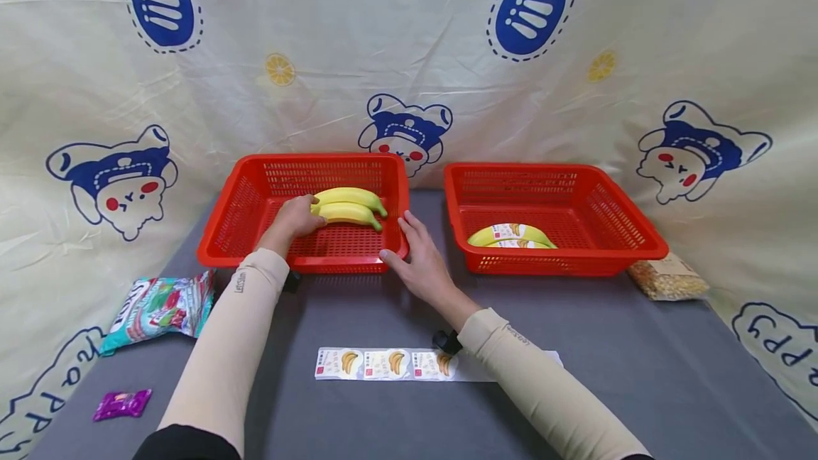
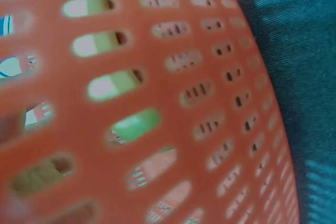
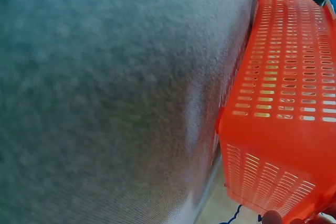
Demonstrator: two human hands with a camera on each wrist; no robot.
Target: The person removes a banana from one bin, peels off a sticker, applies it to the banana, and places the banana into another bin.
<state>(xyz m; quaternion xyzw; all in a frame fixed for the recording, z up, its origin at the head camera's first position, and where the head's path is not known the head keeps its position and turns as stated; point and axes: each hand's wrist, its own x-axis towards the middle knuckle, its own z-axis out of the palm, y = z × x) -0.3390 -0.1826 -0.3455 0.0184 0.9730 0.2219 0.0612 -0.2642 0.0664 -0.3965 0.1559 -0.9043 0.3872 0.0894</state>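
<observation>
Two yellow bananas (image 1: 348,213) lie side by side in the left red basket (image 1: 335,265), stems to the right. My left hand (image 1: 297,221) reaches over the front rim and grips their left ends, which its fingers and thumb partly hide. The left wrist view is filled by the slotted basket wall (image 2: 173,93), with pale yellow-green showing through some slots. At the basket's right front corner, my right hand (image 1: 422,261) has its fingers spread, fingertips right at the rim. In the right wrist view its fingertips (image 3: 273,217) show at the lower edge.
A second red basket (image 1: 543,261) on the right holds bananas with labels (image 1: 508,231). A strip of banana stickers (image 1: 388,364) lies in front, partly under my right forearm. A teal snack bag (image 1: 162,307) and purple packet (image 1: 123,404) lie left; a grain bag (image 1: 667,279) lies right.
</observation>
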